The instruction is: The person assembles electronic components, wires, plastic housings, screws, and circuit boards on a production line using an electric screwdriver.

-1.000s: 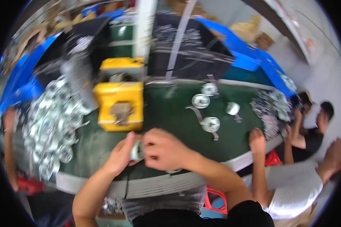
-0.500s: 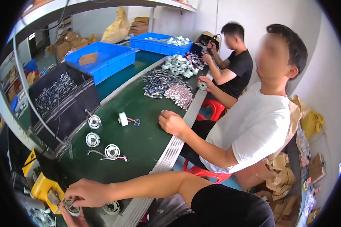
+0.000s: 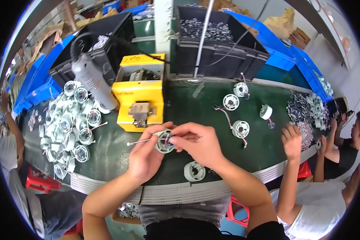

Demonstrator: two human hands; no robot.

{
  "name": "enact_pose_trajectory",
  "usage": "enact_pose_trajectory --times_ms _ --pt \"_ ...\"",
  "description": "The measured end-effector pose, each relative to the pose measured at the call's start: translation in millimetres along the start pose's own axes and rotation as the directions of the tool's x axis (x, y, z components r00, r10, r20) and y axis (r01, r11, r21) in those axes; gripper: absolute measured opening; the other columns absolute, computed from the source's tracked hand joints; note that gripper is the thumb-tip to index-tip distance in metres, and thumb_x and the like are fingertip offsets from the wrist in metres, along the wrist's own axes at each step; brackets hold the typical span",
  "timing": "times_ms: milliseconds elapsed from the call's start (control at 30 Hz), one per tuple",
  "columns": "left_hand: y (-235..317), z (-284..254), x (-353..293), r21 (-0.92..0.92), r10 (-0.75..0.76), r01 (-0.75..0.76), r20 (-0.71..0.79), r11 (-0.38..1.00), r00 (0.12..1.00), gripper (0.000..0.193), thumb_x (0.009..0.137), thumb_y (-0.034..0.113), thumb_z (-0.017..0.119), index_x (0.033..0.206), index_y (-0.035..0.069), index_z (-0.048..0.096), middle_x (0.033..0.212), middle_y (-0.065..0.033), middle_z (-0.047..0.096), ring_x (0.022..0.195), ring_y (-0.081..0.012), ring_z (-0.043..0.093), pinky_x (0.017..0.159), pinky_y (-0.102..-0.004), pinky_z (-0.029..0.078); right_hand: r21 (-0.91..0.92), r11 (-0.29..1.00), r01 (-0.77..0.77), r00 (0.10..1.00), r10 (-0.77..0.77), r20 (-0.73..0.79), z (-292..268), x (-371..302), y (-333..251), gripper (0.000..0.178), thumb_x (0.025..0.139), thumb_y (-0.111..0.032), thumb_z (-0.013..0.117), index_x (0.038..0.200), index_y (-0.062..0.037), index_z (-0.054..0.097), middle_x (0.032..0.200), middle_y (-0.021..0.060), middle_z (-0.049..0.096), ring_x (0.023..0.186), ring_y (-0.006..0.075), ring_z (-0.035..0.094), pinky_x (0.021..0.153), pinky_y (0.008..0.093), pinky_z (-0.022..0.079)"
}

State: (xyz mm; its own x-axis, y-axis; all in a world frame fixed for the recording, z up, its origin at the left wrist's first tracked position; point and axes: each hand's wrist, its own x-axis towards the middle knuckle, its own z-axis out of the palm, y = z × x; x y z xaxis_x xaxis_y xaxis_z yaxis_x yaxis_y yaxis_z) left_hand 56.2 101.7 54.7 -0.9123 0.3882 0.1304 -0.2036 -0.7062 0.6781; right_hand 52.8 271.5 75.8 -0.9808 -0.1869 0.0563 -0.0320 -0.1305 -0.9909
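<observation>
My left hand (image 3: 143,159) grips a round pale-green motor housing (image 3: 161,146) by its side, over the front part of the bench. Fingers of my right hand (image 3: 202,143) pinch a small dark circuit board (image 3: 169,138) against the housing's open face. A thin red-and-white wire lead (image 3: 139,142) with a white plug sticks out to the left, across my left fingers. Just beyond my hands stands a yellow bench press (image 3: 140,96). One more housing (image 3: 195,171) rests by the bench edge, below my right hand.
A heap of housings (image 3: 68,124) covers the left side, beside a grey handheld tool (image 3: 93,78). Several housings with leads, among them one housing (image 3: 241,129), lie at the right. Black bins (image 3: 224,56) stand behind. Co-workers sit on both sides; a co-worker's hand (image 3: 292,142) is at the right.
The view has swung left, bringing the yellow press and housing heap into sight. My hands still hold a housing; the circuit board and its lead now show.
</observation>
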Motion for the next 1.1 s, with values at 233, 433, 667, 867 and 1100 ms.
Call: enact_pose_trajectory --times_ms 233,433,667,867,1100 --pt "3.7 -4.2 -8.4 0.006 0.011 -0.011 0.013 1.000 1.000 0.033 0.098 0.015 0.037 0.129 0.003 0.042 0.135 -0.0149 0.043 0.127 -0.0241 0.041 0.107 -0.0393 0.032 -0.254 0.944 0.212 0.975 -0.221 -0.007 16.5 0.4 10.2 0.014 0.077 0.000 0.074 0.089 0.0011 0.067 0.077 0.0076 0.066 0.065 0.0105 0.063 0.060 0.0223 0.052" --pt "5.1 3.0 -10.1 0.024 0.007 -0.009 0.054 1.000 0.998 0.042 0.099 0.017 0.037 0.138 0.003 0.030 0.141 -0.0140 0.036 0.127 -0.0225 0.040 0.108 -0.0370 0.030 -0.486 0.738 0.468 0.856 -0.516 0.042 16.4 0.7 13.1 0.026 0.073 0.001 0.075 0.097 -0.0004 0.064 0.092 0.0093 0.061 0.083 0.0149 0.064 0.069 0.0262 0.054" --pt "14.0 -3.4 -17.3 0.532 -0.092 0.075 0.006 0.843 0.996 0.052 0.094 0.007 0.051 0.142 0.006 0.031 0.132 -0.0068 0.047 0.117 -0.0141 0.049 0.099 -0.0307 0.042 -0.306 0.892 0.332 0.940 -0.342 0.024 17.6 2.1 17.1 0.024 0.076 0.004 0.071 0.099 0.0018 0.063 0.100 0.0109 0.060 0.089 0.0164 0.064 0.076 0.0265 0.055" --pt "41.1 -33.2 -26.1 0.423 -0.168 0.240 -0.199 0.874 0.965 0.033 0.086 -0.005 0.057 0.118 0.002 0.048 0.106 -0.0090 0.058 0.091 -0.0172 0.062 0.076 -0.0333 0.059 -0.581 0.644 0.497 0.826 -0.556 0.090 45.4 23.3 -4.9 0.017 0.081 -0.006 0.070 0.095 0.0018 0.064 0.097 0.0132 0.065 0.081 0.0182 0.066 0.073 0.0282 0.054" --pt "58.0 -55.1 -26.7 0.373 -0.296 0.364 -0.228 0.854 0.928 0.023 0.090 0.000 0.051 0.113 0.000 0.052 0.101 -0.0053 0.058 0.086 -0.0161 0.062 0.075 -0.0328 0.059 -0.615 0.653 0.441 0.860 -0.504 0.081 132.3 96.4 -32.7 0.075 0.071 -0.026 0.080 0.129 0.0008 0.042 0.116 0.0193 0.059 0.107 0.0316 0.059 0.089 0.0404 0.047"
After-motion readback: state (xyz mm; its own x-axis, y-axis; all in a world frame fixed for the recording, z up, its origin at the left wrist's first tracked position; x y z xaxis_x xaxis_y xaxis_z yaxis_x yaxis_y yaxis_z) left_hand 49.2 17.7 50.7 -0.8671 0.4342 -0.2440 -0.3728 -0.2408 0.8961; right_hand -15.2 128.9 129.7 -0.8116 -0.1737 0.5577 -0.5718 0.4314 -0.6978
